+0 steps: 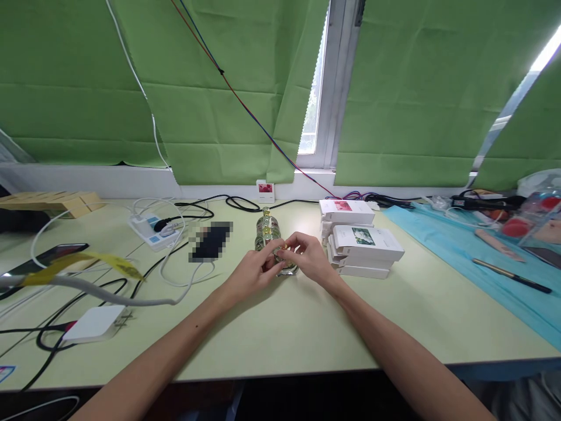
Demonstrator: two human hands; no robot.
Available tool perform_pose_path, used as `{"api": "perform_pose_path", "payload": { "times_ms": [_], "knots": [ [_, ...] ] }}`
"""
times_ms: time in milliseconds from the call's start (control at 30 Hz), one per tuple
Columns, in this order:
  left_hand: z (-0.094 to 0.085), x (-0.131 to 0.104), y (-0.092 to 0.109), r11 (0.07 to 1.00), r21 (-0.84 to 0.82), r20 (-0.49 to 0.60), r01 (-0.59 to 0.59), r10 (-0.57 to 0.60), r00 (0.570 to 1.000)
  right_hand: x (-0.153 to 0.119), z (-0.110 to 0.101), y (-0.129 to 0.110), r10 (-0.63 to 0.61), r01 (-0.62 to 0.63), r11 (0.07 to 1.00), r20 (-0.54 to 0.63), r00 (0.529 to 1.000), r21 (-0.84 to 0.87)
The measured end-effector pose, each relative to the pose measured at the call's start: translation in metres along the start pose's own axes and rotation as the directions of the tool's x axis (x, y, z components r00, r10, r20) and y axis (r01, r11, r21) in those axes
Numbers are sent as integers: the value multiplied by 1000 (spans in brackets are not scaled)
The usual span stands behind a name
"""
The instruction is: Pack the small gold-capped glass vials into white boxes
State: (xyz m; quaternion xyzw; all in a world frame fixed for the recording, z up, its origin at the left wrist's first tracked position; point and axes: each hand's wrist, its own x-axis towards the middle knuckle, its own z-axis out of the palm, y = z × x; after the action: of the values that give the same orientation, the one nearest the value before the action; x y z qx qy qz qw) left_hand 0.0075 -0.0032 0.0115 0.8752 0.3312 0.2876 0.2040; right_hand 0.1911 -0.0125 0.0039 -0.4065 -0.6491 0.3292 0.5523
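Several clear glass bottles with gold necks (266, 221) stand in a row at the middle of the table. At the near end of that row, both my hands are closed around the top of one glass bottle (288, 271), whose base shows below my fingers. My left hand (258, 266) grips it from the left with curled fingers. From the right, my right hand (310, 256) pinches at its gold neck, with thumb and fingertips together. My fingers hide most of this bottle, and any small part between the fingertips cannot be made out.
Stacked white boxes (368, 245) stand just right of my hands. A small white box (265, 191) is by the wall. Cables, a power strip (153, 231), a white adapter (95, 323) and a pixelated dark object (211, 241) lie left. A blue sheet (464, 257) holds a pen (511, 275).
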Motion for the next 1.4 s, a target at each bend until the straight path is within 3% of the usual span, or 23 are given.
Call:
{"api": "perform_pose_path", "payload": {
  "times_ms": [433, 967, 1400],
  "knots": [
    [0, -1, 0, 1000, 13, -10, -9, 9, 1000, 1, -13, -1, -10, -4, 998, 205, 979, 66],
    [2, 0, -5, 1000, 17, -18, 6, -6, 1000, 1, -6, 11, -82, 77, 995, 81, 993, 63],
    [2, 0, -3, 1000, 2, -21, 1, -1, 1000, 0, -4, 10, -62, 61, 998, 30, 998, 29]
  ]
}}
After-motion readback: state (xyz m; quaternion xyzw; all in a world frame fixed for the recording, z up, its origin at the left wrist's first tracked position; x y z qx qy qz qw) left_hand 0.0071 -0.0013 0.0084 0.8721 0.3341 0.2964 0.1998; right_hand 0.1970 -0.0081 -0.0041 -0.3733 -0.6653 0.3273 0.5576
